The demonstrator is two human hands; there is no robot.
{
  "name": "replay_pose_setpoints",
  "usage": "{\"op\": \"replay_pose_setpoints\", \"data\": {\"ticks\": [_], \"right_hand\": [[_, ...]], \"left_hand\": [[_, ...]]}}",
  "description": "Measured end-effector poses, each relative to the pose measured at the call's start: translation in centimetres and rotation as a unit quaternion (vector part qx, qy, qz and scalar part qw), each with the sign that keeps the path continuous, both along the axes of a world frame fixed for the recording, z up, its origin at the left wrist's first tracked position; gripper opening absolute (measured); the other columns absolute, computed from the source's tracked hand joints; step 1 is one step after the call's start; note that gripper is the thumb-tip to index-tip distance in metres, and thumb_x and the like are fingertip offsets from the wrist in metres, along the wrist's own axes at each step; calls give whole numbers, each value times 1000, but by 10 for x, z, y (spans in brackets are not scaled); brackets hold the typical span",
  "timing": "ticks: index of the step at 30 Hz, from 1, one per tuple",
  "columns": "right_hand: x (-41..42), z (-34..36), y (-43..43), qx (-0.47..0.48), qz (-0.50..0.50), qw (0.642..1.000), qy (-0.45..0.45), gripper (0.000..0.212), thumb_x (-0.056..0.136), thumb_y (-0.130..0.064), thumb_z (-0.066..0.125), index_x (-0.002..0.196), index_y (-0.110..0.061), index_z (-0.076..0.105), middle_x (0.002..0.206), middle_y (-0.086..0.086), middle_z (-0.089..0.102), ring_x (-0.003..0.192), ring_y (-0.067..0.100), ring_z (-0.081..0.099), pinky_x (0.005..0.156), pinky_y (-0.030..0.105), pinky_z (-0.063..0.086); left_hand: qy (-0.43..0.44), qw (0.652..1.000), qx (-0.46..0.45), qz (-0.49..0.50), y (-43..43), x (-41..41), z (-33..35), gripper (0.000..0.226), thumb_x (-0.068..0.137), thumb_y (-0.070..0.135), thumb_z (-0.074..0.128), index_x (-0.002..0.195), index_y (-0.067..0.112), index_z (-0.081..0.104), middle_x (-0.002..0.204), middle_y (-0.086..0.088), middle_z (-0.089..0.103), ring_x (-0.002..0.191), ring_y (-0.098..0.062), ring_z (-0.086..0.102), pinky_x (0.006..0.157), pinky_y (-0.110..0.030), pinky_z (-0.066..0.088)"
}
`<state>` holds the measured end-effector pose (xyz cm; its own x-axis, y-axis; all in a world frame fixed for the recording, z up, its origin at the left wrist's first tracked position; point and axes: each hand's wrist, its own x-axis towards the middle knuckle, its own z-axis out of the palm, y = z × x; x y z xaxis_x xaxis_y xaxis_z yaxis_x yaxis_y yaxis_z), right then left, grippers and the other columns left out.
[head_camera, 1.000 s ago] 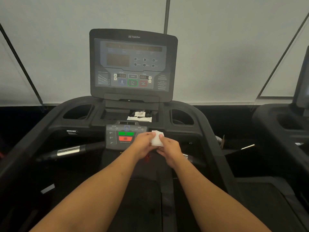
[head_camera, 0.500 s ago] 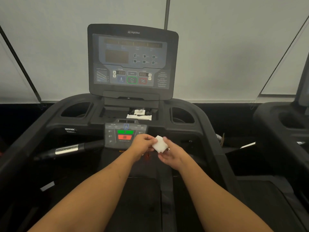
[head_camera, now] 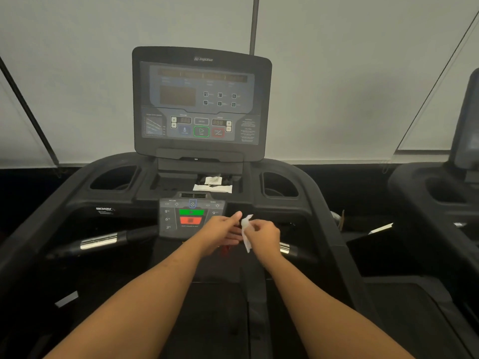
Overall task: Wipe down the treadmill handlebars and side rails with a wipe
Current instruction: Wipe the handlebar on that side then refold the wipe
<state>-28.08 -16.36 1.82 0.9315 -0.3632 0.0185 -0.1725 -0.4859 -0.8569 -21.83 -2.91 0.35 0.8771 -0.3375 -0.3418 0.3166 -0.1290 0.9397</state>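
Unfolded since half a second ago: thin white wipe (head_camera: 246, 233), then a compact folded square pinched between both hands, now hanging as a loose crumpled strip from the right hand (head_camera: 263, 237) alone. Left hand (head_camera: 223, 230) released, fingers spread and extended toward the wipe, thumb raised, holding nothing. Right hand fingers closed on the wipe's upper edge, knuckles up. Both bare forearms extended forward from the bottom edge, converging at centre. Wipe in the air, clear of every surface, in front of the right edge of the small grey lower control panel with green and red buttons (head_camera: 191, 217).

Black handlebar with a chrome sensor band (head_camera: 99, 240) out to the left, well apart from the wipe; its right-side twin (head_camera: 286, 248) just beyond the right hand, partly hidden. Broad black side rail (head_camera: 334, 229) curving down the right.

Centre tray (head_camera: 168, 183) behind the panel: two white sachets (head_camera: 213, 184), one over the other. Left cup holder (head_camera: 114, 177) and right cup holder (head_camera: 280, 183): interiors dark, contents not discernible. Upright black console with a blue-grey display (head_camera: 201, 103) farthest back.
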Motion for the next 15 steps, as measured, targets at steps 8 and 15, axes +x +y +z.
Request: {"op": "replay_pose_setpoints", "data": {"ticks": [8,15], "right_hand": [[5,-15,-1,73,25,997,-6,18,95,-26,57,109,-16,63,109,4,52,90,12,58,76,24,51],[10,-29,-15,188,13,981,41,14,90,-12,67,102,-19,68,91,-4,70,88,12,69,67,21,56]], "left_hand": [[-44,994,84,60,-11,11,-6,28,102,20,57,123,3,67,115,-15,71,106,-31,69,87,-42,58],[-84,990,105,-41,-4,15,-13,29,96,13,68,125,7,67,118,-12,70,103,-23,68,77,-31,58]]}}
